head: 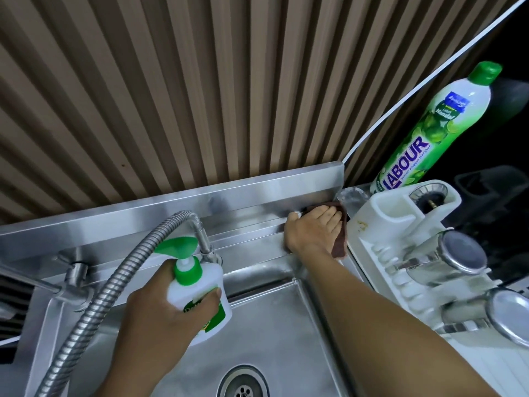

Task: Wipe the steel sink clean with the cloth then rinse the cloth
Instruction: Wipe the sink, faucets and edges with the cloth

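- Currently: steel sink (pixel 286 333) is brushed metal with a square basin, dull and streaky on the floor, round drain (pixel 243 385) at the near edge.
- Raised back ledge and backsplash (pixel 229 196) run along the ribbed brown wall (pixel 200 81).
- Cloth (pixel 339 245) is small and dark brown. It lies on the back ledge at the far right corner, hard up against the white dish rack (pixel 380 224).
- Most of the cloth is hidden under the hand; only a strip on the right and a bit by the fingertips show.
- Right hand (pixel 312 227) lies palm-down on the cloth. Fingers (pixel 329 214) are straight and close together, pressing flat, no curl. Thumb is splayed left onto bare steel.
- Left hand (pixel 160 308) holds a white pump bottle (pixel 194 285) with a green pump over the basin's back left. Fingers are wrapped round the body, thumb (pixel 211 296) across the label.
- Flexible steel hose (pixel 94 299) arcs up past the left hand, just beside the bottle.
- Green LABOUR bottle (pixel 429 130) stands behind the rack; steel cups (pixel 446 259) lie on their sides in it.
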A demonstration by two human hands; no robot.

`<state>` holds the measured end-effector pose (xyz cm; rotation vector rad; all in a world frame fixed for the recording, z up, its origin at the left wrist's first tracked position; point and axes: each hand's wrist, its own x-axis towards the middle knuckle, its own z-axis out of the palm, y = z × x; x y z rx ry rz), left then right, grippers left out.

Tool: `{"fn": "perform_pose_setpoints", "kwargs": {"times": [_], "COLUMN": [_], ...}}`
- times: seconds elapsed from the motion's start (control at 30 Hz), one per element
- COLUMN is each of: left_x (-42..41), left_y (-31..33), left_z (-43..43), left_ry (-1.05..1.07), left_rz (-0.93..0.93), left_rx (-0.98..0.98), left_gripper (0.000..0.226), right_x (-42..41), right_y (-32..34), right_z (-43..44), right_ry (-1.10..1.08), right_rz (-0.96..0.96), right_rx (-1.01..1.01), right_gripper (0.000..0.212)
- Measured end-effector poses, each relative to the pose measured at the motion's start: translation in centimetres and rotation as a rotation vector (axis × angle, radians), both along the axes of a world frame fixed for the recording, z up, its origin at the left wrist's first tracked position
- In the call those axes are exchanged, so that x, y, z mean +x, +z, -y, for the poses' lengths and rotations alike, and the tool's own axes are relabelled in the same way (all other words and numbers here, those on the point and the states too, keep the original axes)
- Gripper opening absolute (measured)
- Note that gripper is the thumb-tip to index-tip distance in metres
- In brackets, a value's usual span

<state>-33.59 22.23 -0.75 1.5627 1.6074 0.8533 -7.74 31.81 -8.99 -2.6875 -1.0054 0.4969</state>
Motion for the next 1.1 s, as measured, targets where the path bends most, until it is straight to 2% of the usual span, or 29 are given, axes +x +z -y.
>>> {"fn": "perform_pose_setpoints", "kwargs": {"times": [0.17, 0.3, 0.5, 0.67, 0.73, 0.8, 0.87, 0.97, 1.1], "left_x": [-0.5, -0.5, -0.5, -0.1, 0.2, 0.1, -0.3, -0.6, -0.7], "left_y": [-0.3, -0.4, 0.3, 0.9, 1.3, 1.4, 1.2, 1.2, 1.2], "left_z": [-0.3, -0.2, -0.3, -0.1, -0.1, 0.0, 0.0, 0.2, 0.4], "left_ry": [-0.008, -0.015, -0.006, 0.002, 0.004, 0.010, 0.015, 0.015, 0.000], "left_rz": [0.007, 0.006, -0.005, -0.033, -0.036, -0.035, -0.038, -0.027, 0.001], "left_rx": [-0.022, -0.042, -0.008, -0.007, 0.003, -0.001, -0.017, -0.026, -0.021], "left_gripper": [0.031, 0.030, 0.035, 0.047, 0.046, 0.044, 0.042, 0.042, 0.036], "right_x": [0.0, -0.9, -6.1, -10.7, -11.8, -11.0, -8.9, -4.9, -1.6], "right_y": [-1.0, -2.3, -2.7, -3.3, -3.9, -3.9, -3.5, -2.5, -2.0], "right_z": [1.2, 3.4, 5.1, 7.6, 8.5, 8.7, 8.0, 5.9, 3.4], "right_ry": [0.029, 0.143, 0.199, 0.494, 0.635, 0.689, 0.625, 0.379, 0.196], "right_rz": [0.086, 0.155, 0.163, 0.165, 0.165, 0.144, 0.160, 0.169, 0.141], "right_rx": [0.111, 0.130, 0.164, 0.260, 0.288, 0.270, 0.238, 0.149, 0.090], "right_gripper": [0.081, 0.080, 0.076, 0.066, 0.063, 0.065, 0.072, 0.083, 0.086]}}
